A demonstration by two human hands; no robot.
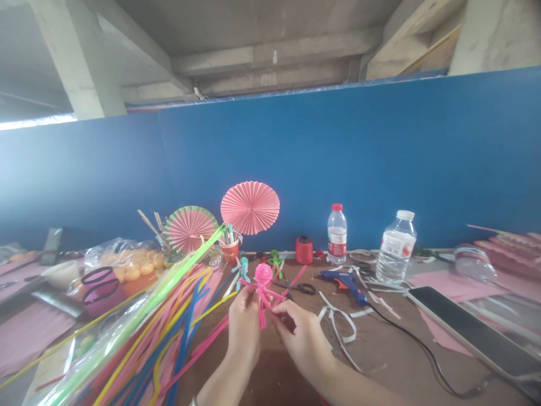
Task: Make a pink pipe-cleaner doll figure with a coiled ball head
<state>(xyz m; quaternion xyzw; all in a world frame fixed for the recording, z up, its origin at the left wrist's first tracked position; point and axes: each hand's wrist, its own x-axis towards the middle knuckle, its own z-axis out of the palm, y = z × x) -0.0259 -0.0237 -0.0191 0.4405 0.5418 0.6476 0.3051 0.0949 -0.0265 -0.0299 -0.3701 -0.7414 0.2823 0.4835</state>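
A bright pink pipe cleaner figure (263, 276) with a coiled round head is held up over the brown table, its limbs hanging below. My left hand (245, 313) is closed around its left side, near the body. With thumb and fingers pinched, my right hand (301, 332) grips one of its pink strands at the lower right. Just behind stand a light blue pipe cleaner figure (244, 269) and a green one (275, 260). Black-handled scissors (305, 288) lie behind my right hand.
Loose colourful pipe cleaners (169, 332) cover the left. A blue glue gun (347, 285), white strips (342, 327) and a phone (473, 327) lie to the right. Two water bottles (337, 237), a red thread spool (304, 250) and pink paper fans (250, 207) stand at the back.
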